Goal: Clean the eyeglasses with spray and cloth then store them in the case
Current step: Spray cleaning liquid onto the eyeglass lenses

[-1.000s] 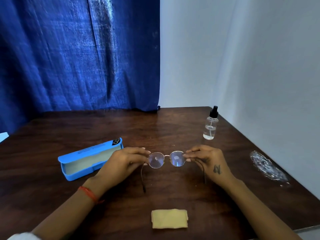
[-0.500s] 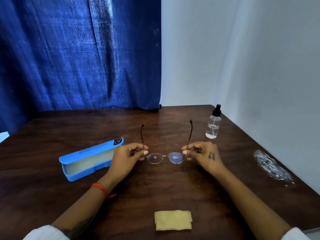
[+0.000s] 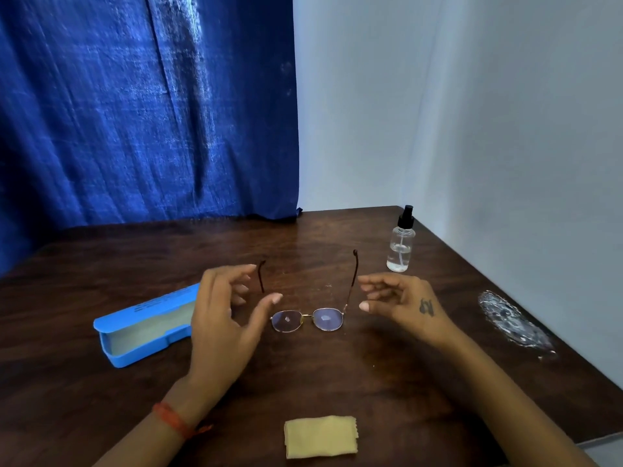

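Observation:
The thin-rimmed eyeglasses (image 3: pixel 307 319) rest on the dark wooden table (image 3: pixel 337 372) with both temples unfolded and pointing away from me. My left hand (image 3: pixel 224 318) hovers just left of them, fingers spread and relaxed, holding nothing. My right hand (image 3: pixel 397 303) hovers just right of them, fingers loosely curved and apart from the frame. The blue case (image 3: pixel 145 326) lies open on the left. A clear spray bottle (image 3: pixel 401 242) with a black cap stands at the back right. A folded yellow cloth (image 3: pixel 321 436) lies near the front edge.
A blue curtain (image 3: pixel 145 106) hangs behind the table and a white wall (image 3: pixel 472 129) runs along the right side. A crumpled clear plastic wrapper (image 3: pixel 514 320) lies by the right table edge.
Both hands turned the glasses so the temples point away, set them down on the table and let go. The hands now hover open beside the frame.

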`<state>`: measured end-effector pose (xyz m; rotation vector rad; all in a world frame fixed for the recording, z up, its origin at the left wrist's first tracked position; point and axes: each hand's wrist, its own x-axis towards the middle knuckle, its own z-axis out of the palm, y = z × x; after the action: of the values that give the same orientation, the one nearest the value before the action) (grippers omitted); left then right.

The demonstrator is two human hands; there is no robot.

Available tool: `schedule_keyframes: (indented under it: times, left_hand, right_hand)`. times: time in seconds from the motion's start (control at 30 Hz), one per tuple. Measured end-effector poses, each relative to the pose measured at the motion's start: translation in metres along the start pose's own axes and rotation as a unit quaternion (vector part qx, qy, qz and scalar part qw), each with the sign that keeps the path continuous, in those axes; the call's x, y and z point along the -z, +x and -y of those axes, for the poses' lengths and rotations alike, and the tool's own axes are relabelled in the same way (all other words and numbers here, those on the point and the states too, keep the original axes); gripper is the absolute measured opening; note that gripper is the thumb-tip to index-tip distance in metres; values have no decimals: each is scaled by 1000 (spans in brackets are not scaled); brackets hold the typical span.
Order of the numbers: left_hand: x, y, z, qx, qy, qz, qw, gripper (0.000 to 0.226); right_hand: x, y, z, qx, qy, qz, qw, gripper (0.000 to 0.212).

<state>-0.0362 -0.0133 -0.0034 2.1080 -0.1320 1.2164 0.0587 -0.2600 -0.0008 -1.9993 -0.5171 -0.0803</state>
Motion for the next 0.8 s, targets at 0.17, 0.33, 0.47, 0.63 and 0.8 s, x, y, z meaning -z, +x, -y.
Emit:
schedule_keyframes:
  times: [0.17,0.33,0.47,0.63,0.8]
  left_hand:
    - [-33,3,-72,-174,-106,82,976,35]
    - [-118,22,-114,-38,-206,239,948,53]
    - [-191,43,-104,280,-291,248,881,59]
    - [-251,52,-78,383,-335,246,825,62]
    - [-266,56,-69,387,-340,251,819,59]
  right_hand:
    - [40,-3,13,63,69,-69,993,47]
    - [55,27,-4,48,136,-165,976,49]
    - [57,64,-37,-45,104,-193,975,73]
    - [49,93,-65,-86,57,-133,986,77]
    - [44,94,-62,-80,-29,-162,983,30]
